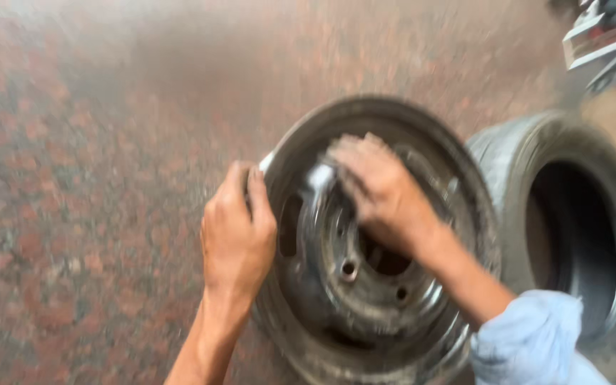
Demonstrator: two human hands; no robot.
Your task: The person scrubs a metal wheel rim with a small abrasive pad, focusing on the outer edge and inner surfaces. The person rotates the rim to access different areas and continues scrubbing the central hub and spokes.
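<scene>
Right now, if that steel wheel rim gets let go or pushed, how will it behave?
The steel wheel rim looks rigid and probably heavy: thick dark metal with bolt holes. It stands on edge on the stone floor, steadied by the left hand at its edge, so it may roll or tip. The right hand rests inside; its grimy surface might be slippery.

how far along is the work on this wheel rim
Done: the bare grey steel wheel rim is apart from the black rubber tyre beside it. In hand: left hand grips its edge, right hand presses on its face. What is left is unclear; the picture is blurred.
</scene>
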